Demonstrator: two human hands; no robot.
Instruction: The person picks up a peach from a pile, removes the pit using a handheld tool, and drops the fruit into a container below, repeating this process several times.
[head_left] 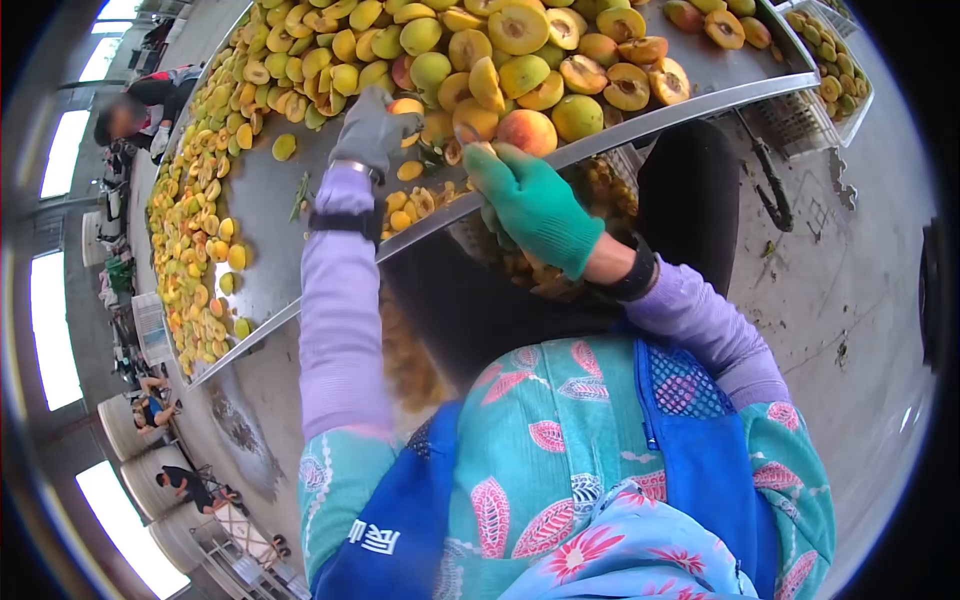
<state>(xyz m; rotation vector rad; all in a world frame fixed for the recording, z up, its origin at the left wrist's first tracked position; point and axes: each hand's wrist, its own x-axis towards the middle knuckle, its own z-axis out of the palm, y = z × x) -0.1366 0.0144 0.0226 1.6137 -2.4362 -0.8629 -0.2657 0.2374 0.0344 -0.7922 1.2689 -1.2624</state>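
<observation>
My left hand [368, 132], in a grey glove, is over the metal table [275, 185]. Its fingers are curled round a small yellow-red peach piece [405, 107], partly hidden by the glove. My right hand [540, 205], in a green glove, is closed at the table's near edge on a small tool with a curved metal tip [466, 132]; its handle is hidden in the fist. Just beyond the right hand lies a whole red-yellow peach [527, 132]. Halved peaches [627, 87], some with pits showing, are heaped behind both hands.
Below the table edge, cut fruit [600, 190] fills a crate by my legs. At right, another crate [830, 75] of fruit stands on the floor [830, 300]. A person [150, 105] is across the table; others are farther off at left.
</observation>
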